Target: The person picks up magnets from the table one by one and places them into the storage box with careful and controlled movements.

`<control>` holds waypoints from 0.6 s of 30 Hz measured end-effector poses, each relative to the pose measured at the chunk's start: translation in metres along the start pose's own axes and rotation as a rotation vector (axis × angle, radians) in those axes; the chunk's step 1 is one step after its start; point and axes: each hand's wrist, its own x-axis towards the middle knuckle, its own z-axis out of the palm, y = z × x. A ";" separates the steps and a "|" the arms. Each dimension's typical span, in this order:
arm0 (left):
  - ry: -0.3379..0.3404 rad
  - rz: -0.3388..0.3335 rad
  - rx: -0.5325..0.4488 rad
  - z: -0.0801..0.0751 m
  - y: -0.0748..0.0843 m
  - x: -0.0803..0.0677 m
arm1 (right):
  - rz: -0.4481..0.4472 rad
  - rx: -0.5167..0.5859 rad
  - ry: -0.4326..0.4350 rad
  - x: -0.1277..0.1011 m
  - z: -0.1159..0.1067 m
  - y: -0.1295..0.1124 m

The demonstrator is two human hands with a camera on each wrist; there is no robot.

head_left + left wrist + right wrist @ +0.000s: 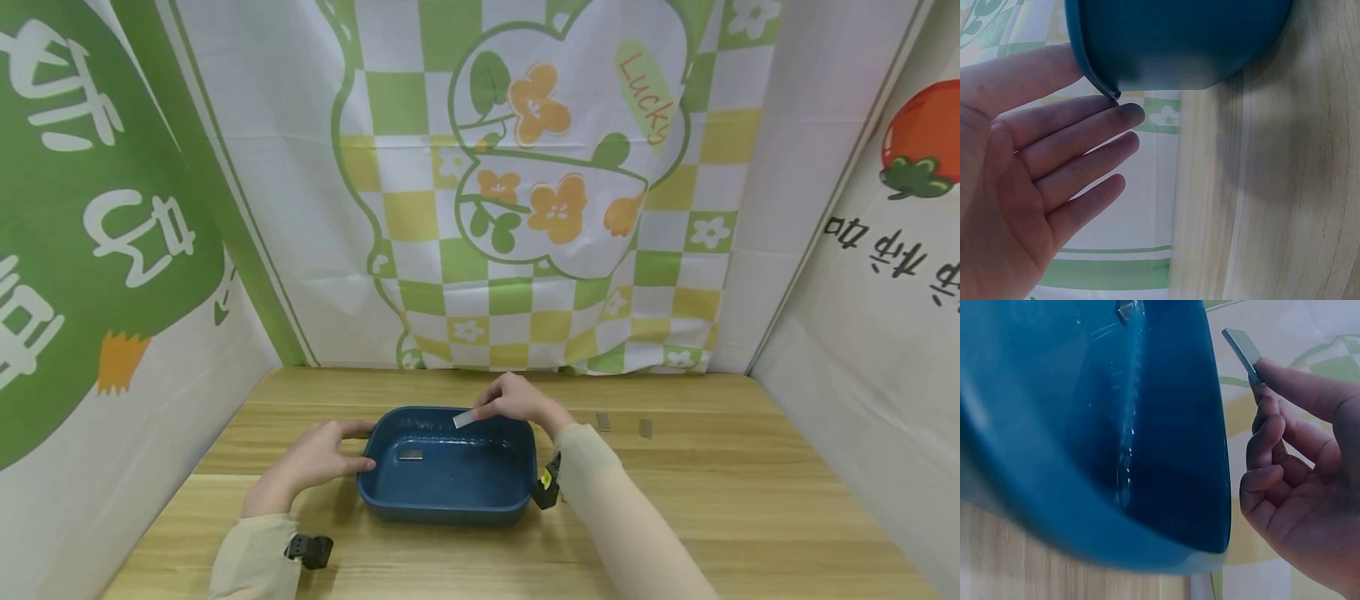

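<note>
We see a dark blue basin (450, 479) sitting on the wooden worktop (750, 500), near its middle. Our right hand (513, 400) hovers over the basin's far rim and pinches a small grey metal strip (464, 418) between thumb and forefinger, the other fingers curled in beneath; the strip juts out over the basin's hollow. In the right wrist view the strip (1242, 349) stands clear of the basin wall (1172, 456), not touching it. Our left hand (324, 454) lies against the basin's left side, fingers straight and relaxed, gripping nothing; in the left wrist view the fingers (1085, 147) reach just under the rim (1094, 78). A second grey strip (410, 455) lies flat on the basin floor, left of centre. Two more strips (603, 422) (645, 428) lie on the worktop to the right of the basin, near each other and well apart from it.
</note>
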 end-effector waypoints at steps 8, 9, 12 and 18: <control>0.000 0.008 0.005 0.000 0.001 -0.001 | 0.004 -0.010 0.015 0.003 0.006 -0.003; -0.001 0.007 0.003 -0.001 0.001 -0.001 | 0.006 -0.011 0.016 0.003 0.007 -0.002; -0.004 0.002 0.001 -0.001 0.001 0.000 | 0.014 -0.002 0.016 0.003 0.007 -0.002; -0.003 0.006 0.000 -0.001 0.001 0.000 | 0.039 -0.002 0.015 0.003 0.007 -0.003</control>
